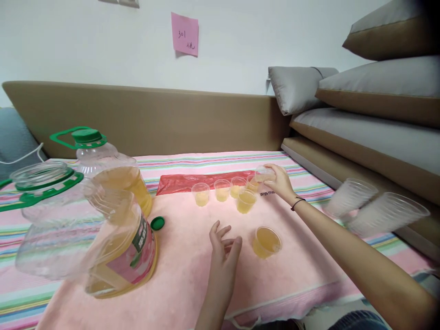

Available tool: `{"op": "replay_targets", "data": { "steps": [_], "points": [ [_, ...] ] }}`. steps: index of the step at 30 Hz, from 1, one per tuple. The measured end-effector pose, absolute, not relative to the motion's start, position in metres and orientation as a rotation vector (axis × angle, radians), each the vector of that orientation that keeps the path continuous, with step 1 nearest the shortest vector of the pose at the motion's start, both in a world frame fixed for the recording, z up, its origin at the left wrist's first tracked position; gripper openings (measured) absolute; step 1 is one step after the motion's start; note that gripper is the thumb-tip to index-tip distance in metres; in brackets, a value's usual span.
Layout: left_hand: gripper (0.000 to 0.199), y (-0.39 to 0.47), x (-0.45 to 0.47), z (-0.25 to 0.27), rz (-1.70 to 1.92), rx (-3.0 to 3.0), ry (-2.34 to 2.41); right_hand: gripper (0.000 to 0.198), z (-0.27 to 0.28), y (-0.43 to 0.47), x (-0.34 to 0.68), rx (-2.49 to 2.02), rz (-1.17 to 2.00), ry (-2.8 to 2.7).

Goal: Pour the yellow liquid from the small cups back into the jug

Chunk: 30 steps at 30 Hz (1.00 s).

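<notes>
My right hand (280, 183) reaches out to the far side of the pink cloth and grips a clear plastic cup (264, 174), which looks tilted; I cannot tell what is in it. Close by stand several cups of pale yellow liquid, among them a fuller cup (246, 201) and a low-filled cup (201, 195). My left hand (225, 250) hovers over the cloth with fingers apart and nothing in them. Just right of it sits a fuller cup (267, 243) of amber liquid.
At left are an uncapped jug (137, 256) of amber liquid and a green-capped jug (110, 160). A green cap (157, 223) lies beside them. Two stacks of clear cups, a left stack (352, 197) and a right stack (390, 213), lie at right below piled cushions (374, 128).
</notes>
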<state>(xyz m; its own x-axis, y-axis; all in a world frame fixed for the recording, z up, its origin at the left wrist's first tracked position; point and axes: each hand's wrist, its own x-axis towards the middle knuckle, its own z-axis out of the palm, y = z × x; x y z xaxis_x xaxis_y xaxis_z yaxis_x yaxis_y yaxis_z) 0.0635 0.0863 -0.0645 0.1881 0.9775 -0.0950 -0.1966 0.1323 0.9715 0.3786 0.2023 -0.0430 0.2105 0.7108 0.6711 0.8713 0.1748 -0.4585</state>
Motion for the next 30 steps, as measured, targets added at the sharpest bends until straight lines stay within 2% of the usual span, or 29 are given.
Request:
{"op": "replay_targets", "data": {
  "steps": [16,22,30],
  "points": [
    [0.072,0.088,0.06,-0.066,1.04,1.09,0.935,0.054,-0.039,0.2,0.377,-1.554,-0.445,-1.727],
    [0.071,0.088,0.061,-0.067,1.042,1.095,0.937,0.05,-0.03,0.198,0.372,-1.495,-0.528,-1.881],
    [0.07,0.089,0.06,-0.066,1.026,1.114,0.94,0.036,-0.009,0.202,0.365,-1.405,-0.354,-2.185]
  ]
}}
